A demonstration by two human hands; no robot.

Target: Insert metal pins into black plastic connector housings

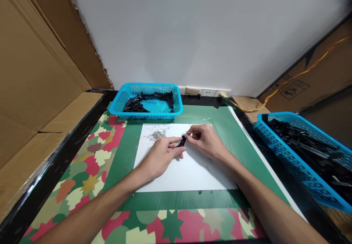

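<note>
Over a white sheet of paper [176,180], my left hand [162,154] is closed around a small black plastic part [182,141], pinching it between thumb and fingers. Close against it, my right hand [205,139] pinches a thin, silvery pin-like piece [188,132]; its exact kind is too small to make out. The right fingertips meet the upper end of the black part. A loose pile of tiny wire-like metal pieces [158,135] lies on the paper beyond my left hand, and several more are scattered near the sheet's edges.
A blue perforated basket [145,116] with black parts stands at the back, by the wall. Another blue basket [299,170], fuller of black parts, is at the right. Cardboard [33,46] rises on the left. A yellow-red cable [299,74] runs to a wall socket [208,92].
</note>
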